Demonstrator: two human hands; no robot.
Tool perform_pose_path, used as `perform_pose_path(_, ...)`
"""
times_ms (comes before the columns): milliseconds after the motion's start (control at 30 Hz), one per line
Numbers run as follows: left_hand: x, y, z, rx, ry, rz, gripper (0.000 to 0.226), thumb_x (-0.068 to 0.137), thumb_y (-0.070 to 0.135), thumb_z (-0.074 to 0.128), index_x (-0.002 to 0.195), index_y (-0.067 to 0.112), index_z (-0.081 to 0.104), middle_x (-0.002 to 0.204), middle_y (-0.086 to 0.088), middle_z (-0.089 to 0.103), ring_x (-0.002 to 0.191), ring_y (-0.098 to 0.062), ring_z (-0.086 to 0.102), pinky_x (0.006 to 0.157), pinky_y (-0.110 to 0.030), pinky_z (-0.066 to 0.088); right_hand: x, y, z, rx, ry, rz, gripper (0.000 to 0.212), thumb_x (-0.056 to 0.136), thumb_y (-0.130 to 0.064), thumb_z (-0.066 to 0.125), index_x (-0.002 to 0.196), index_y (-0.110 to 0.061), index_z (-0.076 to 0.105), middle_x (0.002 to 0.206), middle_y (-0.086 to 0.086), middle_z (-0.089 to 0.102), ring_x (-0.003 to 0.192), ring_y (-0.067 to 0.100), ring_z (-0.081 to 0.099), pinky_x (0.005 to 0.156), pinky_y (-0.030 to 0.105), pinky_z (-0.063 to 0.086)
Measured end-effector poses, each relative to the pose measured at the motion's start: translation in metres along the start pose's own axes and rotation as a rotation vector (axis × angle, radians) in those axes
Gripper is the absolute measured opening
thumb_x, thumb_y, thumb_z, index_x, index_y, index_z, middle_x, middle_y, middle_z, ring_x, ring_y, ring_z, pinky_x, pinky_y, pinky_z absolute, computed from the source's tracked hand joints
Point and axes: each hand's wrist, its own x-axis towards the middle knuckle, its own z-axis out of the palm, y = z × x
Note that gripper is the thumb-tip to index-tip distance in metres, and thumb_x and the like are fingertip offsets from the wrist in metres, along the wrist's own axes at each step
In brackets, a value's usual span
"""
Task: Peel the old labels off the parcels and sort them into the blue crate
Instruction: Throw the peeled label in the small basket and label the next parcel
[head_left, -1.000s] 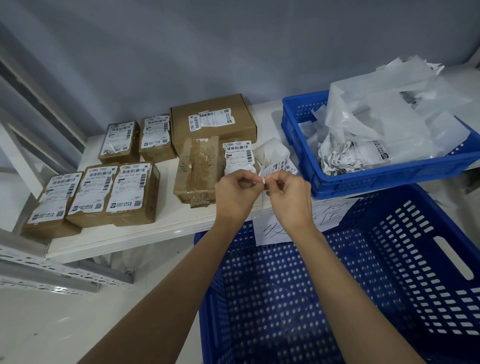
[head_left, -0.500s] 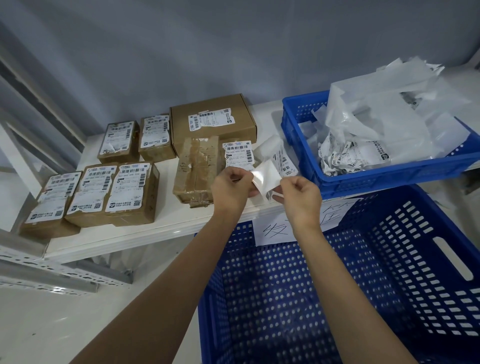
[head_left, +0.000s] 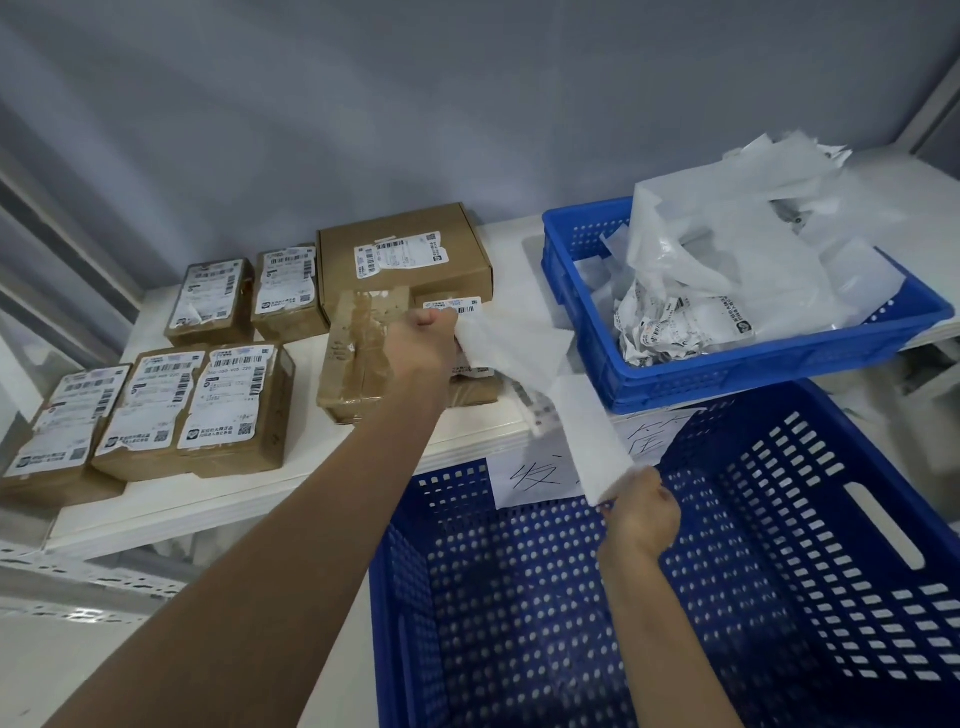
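Left hand (head_left: 423, 343) and right hand (head_left: 641, 512) each pinching label (head_left: 524, 353) mid-frame, stretched taut; tearing risk from uneven pull.

The left hand (head_left: 423, 345) blocks the parcel (head_left: 470, 389) behind it and most of its label (head_left: 457, 305), the stretched label strip (head_left: 582, 415) smears with motion blur over the handwritten sign (head_left: 535, 475), and the large blue crate (head_left: 779, 545) runs off the bottom and right edges.
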Motion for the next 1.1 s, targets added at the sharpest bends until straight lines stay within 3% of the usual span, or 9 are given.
perform_pose_path(133,0.009,0.006,0.003,-0.059,0.071,0.005,0.027,0.097,0.011,0.05,0.071,0.02,0.048,0.082,-0.006,0.062,0.074,-0.019,0.059,0.069,-0.029,0.05,0.007,-0.001,-0.01,0.145,-0.088,0.029,0.039,0.103,-0.016,0.02,0.112,0.007,0.051,0.123,0.039,0.043,0.065,0.024,0.036,0.048,0.021,0.04)
perform_pose_path(233,0.014,0.013,0.005,-0.248,0.028,0.004,0.025,0.1,0.003,0.043,0.079,0.015,0.045,0.075,-0.002,0.05,0.064,-0.009,0.054,0.061,-0.02,0.047,0.009,-0.007,-0.011,0.145,-0.107,0.075,0.034,0.1,-0.007,0.03,0.073,-0.005,0.051,0.103,0.021,0.056,0.063,0.019,0.044,0.054,0.024,0.041)
perform_pose_path(300,0.012,0.023,0.006,-0.248,-0.091,0.013,0.014,0.102,0.0,0.038,0.103,0.008,0.049,0.092,-0.007,0.053,0.07,-0.002,0.055,0.057,-0.013,0.044,0.001,-0.012,-0.008,0.226,-0.216,0.061,0.031,0.098,-0.005,0.035,0.073,-0.006,0.054,0.093,0.009,0.061,0.072,0.018,0.055,0.061,0.026,0.045)
perform_pose_path(400,0.001,0.031,0.012,-0.094,-0.274,-0.019,0.055,0.104,0.012,0.04,0.154,0.029,0.022,0.139,0.0,0.04,0.112,-0.019,0.05,0.072,-0.022,0.047,-0.021,-0.024,-0.005,0.336,-0.333,-0.07,0.027,0.097,-0.006,0.035,0.08,-0.011,0.056,0.084,0.002,0.061,0.081,0.018,0.06,0.07,0.028,0.051)
perform_pose_path(500,-0.024,0.022,0.01,0.175,-0.161,0.293,0.055,0.098,0.019,0.057,0.148,0.023,0.035,0.144,-0.004,0.043,0.119,-0.019,0.049,0.102,-0.032,0.04,-0.036,-0.042,-0.003,0.37,-0.374,-0.194,0.025,0.095,-0.004,0.035,0.078,-0.013,0.05,0.079,-0.002,0.059,0.078,0.016,0.057,0.068,0.025,0.049)
perform_pose_path(567,-0.035,0.011,0.003,0.203,-0.12,0.418,0.026,0.093,0.015,0.062,0.119,0.012,0.059,0.118,-0.003,0.059,0.097,-0.016,0.061,0.095,-0.039,0.051,-0.043,-0.055,-0.001,0.354,-0.376,-0.347,0.024,0.096,-0.003,0.036,0.078,-0.015,0.049,0.08,-0.005,0.06,0.076,0.011,0.056,0.064,0.021,0.047)
perform_pose_path(767,-0.066,0.001,-0.021,-0.036,-0.839,-0.133,0.039,0.096,0.043,0.054,0.114,0.011,0.067,0.099,-0.002,0.074,0.089,-0.017,0.071,0.085,-0.032,0.057,-0.071,-0.051,0.007,-0.237,-0.522,-0.943,0.023,0.096,-0.018,0.038,0.083,-0.024,0.056,0.101,-0.011,0.071,0.068,-0.005,0.058,0.06,0.02,0.043)
perform_pose_path(867,-0.063,-0.014,-0.035,-0.052,-0.669,-0.167,0.033,0.096,0.03,0.06,0.119,0.006,0.064,0.109,-0.003,0.071,0.092,-0.014,0.068,0.077,-0.026,0.055,-0.084,-0.042,0.01,-0.168,-0.68,-0.803,0.028,0.093,-0.018,0.046,0.081,-0.021,0.071,0.112,-0.006,0.071,0.104,-0.005,0.062,0.089,0.018,0.047)
perform_pose_path(1100,-0.068,-0.011,-0.071,-0.234,-0.449,-0.231,0.022,0.099,0.012,0.048,0.116,0.013,0.062,0.114,-0.011,0.069,0.098,-0.02,0.065,0.079,-0.029,0.057,-0.091,-0.043,0.029,0.031,-0.501,-0.284,0.016,0.083,-0.023,0.073,0.091,-0.015,0.062,0.095,-0.002,0.068,0.091,0.012,0.064,0.08,0.027,0.05)
